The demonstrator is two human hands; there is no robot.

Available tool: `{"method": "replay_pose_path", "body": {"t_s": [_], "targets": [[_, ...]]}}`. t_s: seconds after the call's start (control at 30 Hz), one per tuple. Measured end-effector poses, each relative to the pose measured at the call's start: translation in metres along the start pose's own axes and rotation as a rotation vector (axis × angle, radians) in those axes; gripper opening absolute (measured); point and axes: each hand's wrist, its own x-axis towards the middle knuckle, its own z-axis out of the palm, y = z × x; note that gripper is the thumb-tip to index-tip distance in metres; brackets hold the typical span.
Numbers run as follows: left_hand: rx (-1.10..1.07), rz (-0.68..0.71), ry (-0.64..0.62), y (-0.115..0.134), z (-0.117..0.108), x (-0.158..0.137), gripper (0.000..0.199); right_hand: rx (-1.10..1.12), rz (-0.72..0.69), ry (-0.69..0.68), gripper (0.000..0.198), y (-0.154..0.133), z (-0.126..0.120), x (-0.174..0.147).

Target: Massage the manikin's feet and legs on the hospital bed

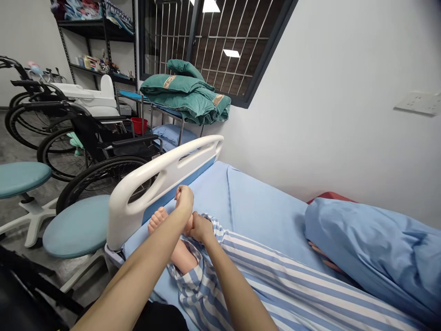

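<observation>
1. Head view: the clock is centred on the two hands; 12 o'clock points to the top edge.
2. Left hand point(185, 196): at 11 o'clock of the other hand, bent at the wrist, fingers curled over the front part of the far foot point(189, 224). Most of its fingertips are hidden.
3. Right hand point(203, 228): closed around the same foot at the ankle, beside the striped trouser cuff.
4. Far foot: at the clock centre, between both hands, partly masked by them.
5. Near foot point(158, 220): at 9 o'clock, toes visible, crossed in front by the left forearm.
6. Striped trousers point(289, 269): extend toward 4 o'clock along the blue bed sheet point(265, 202); the near leg's cuff sits above the bare ankle.
7. Bed-end board point(132, 191): white, curving from 9 o'clock up to 1 o'clock, just beyond the feet.
8. Blue cover point(375, 248): at 3 o'clock, with fingers point(325, 256) showing beneath its edge.
9. Round stool point(77, 227): at 9 o'clock, outside the board.
10. Wheelchair point(117, 149): at 10 o'clock, behind that stool.
11. Green folded bedding point(188, 94): at 12 o'clock, stacked below the barred window point(227, 46).
12. Shelf rack point(99, 28): at 11 o'clock, against the wall.
13. Socket plate point(418, 103): at 2 o'clock, on the white wall.
</observation>
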Motion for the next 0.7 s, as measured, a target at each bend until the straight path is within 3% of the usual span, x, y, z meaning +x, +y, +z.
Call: {"method": "replay_pose_path", "body": {"t_s": [0.03,0.07,0.13,0.2,0.23,0.3,0.37,0.43,0.53,0.7], "targets": [[0.03,-0.064,0.015,0.001,0.005,-0.016,0.032,0.003,0.001,0.001,0.056,0.0,0.0,0.0],[0.079,-0.247,0.117,0.001,0.012,-0.034,0.033,0.007,0.003,-0.001,0.056,-0.001,0.0,0.0],[0.113,-0.382,0.157,0.0,0.024,-0.07,0.04,0.01,0.007,-0.005,0.057,-0.001,-0.001,-0.001],[0.158,-0.61,0.234,-0.002,0.028,-0.093,0.047,0.006,0.009,-0.006,0.056,-0.002,-0.002,-0.002],[0.17,-0.631,0.247,-0.003,0.026,-0.097,0.049,0.002,0.009,-0.001,0.056,-0.003,-0.002,-0.003],[0.169,-0.47,0.218,-0.003,0.013,-0.089,0.046,-0.006,0.007,0.012,0.055,-0.004,-0.003,-0.005],[0.144,-0.149,0.142,-0.002,-0.007,-0.068,0.036,-0.013,0.012,0.021,0.056,-0.005,-0.003,-0.007],[0.135,-0.026,0.131,0.0,-0.026,-0.046,0.029,-0.011,0.011,0.027,0.056,-0.007,-0.005,-0.009],[0.152,0.027,0.151,0.001,-0.04,-0.03,0.029,-0.005,0.002,0.048,0.054,-0.009,-0.008,-0.012],[0.171,0.047,0.156,-0.011,-0.042,-0.037,0.031,-0.002,0.009,0.039,0.055,-0.009,-0.011,-0.014]]}}
